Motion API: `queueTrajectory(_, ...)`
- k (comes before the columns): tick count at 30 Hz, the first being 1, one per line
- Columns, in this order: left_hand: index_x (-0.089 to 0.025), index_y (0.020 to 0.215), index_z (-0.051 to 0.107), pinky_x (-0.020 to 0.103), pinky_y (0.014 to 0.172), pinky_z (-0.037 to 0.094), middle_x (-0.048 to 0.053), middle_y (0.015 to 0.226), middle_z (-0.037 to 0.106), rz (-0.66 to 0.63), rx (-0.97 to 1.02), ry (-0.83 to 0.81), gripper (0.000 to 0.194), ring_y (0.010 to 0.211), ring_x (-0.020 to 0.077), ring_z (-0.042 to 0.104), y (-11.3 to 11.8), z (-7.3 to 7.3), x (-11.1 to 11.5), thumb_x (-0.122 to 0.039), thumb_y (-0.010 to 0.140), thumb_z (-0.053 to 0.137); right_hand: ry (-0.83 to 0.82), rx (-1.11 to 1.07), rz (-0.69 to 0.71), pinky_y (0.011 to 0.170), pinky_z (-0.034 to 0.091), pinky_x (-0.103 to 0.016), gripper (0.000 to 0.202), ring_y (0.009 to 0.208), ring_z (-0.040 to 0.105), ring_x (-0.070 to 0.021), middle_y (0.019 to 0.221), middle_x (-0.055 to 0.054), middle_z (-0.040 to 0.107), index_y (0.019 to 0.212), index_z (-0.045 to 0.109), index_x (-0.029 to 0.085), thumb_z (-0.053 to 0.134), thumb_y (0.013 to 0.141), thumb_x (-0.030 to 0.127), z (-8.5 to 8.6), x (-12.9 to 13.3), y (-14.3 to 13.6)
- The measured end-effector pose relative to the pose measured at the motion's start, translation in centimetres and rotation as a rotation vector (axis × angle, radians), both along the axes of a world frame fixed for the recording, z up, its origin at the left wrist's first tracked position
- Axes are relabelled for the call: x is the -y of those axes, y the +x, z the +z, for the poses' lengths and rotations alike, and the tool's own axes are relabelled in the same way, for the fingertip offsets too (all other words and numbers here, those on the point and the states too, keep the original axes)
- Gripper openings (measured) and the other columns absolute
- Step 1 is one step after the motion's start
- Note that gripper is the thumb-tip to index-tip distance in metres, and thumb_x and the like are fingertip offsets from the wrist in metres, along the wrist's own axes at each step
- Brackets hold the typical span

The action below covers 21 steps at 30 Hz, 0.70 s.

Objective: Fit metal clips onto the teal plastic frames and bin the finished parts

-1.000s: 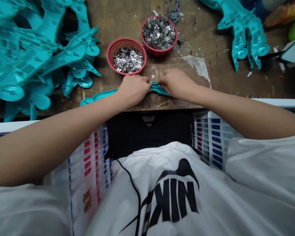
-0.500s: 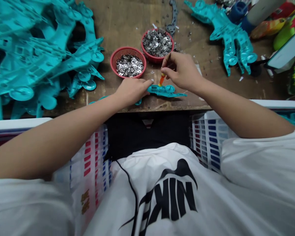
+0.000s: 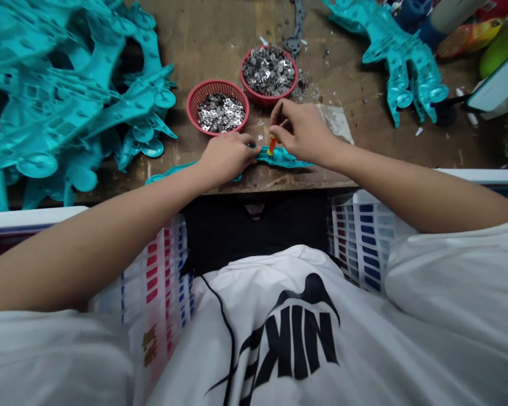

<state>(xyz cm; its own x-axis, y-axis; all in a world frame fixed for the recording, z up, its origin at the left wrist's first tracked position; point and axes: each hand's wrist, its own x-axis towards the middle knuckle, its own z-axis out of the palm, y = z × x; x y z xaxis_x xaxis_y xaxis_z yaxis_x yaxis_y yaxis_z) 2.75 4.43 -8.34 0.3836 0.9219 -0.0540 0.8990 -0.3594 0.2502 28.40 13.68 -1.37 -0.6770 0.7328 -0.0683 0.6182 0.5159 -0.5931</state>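
Note:
A teal plastic part lies along the front edge of the wooden table. My left hand grips it near its middle, hiding that stretch. My right hand is closed around a small orange and yellow tool, whose lower end meets the teal part just right of my left fingers. Behind my left hand sits a red basket of shiny metal pieces. A second red basket, filled with similar small metal pieces, stands behind my right hand.
Teal parts are piled at the left. Another teal part lies at the back right, near bottles and a tilted pale panel. A grey strip lies behind the baskets. White plastic crates stand below the table edge.
My right hand has moved slightly left and toward me, bringing the orange tool closer to my left fingers. A pale patch on the table behind my right hand shows more.

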Motion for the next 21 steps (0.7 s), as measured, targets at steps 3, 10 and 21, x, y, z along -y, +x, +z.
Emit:
queueTrajectory(3,-0.024,0.153,0.098,0.054,0.117,0.068,0.019,0.162,0.087,0.017,0.015,-0.011,0.042,0.144,0.0436,0.084,0.0,0.3,0.2,-0.03,0.125,0.067,0.067,0.046,0.027,0.115,0.068,-0.055,0.026,0.13,0.084,-0.0429,0.133,-0.014,0.089,0.141,0.086,0.032,0.077,0.124,0.05,0.2,-0.5,0.3)
queueTrajectory(10,-0.023,0.146,0.099,0.052,0.114,0.066,0.018,0.159,0.09,0.046,-0.002,-0.016,0.04,0.144,0.0434,0.085,0.6,0.9,0.6,-0.029,0.125,0.066,0.209,0.247,0.421,0.131,0.056,-0.059,0.042,0.15,0.077,-0.0431,0.158,-0.017,0.088,0.148,0.094,0.022,0.068,0.115,0.025,-1.9,-0.9,0.3)
queueTrajectory(21,-0.022,0.139,0.1,0.047,0.105,0.07,0.019,0.151,0.093,-0.059,-0.101,-0.036,0.034,0.137,0.0425,0.09,2.0,3.6,0.9,-0.025,0.118,0.073,0.296,0.384,0.464,0.131,0.058,-0.058,0.075,0.154,0.079,-0.0481,0.164,-0.027,0.086,0.179,0.08,0.012,0.094,0.106,0.028,-2.1,1.2,-0.6)
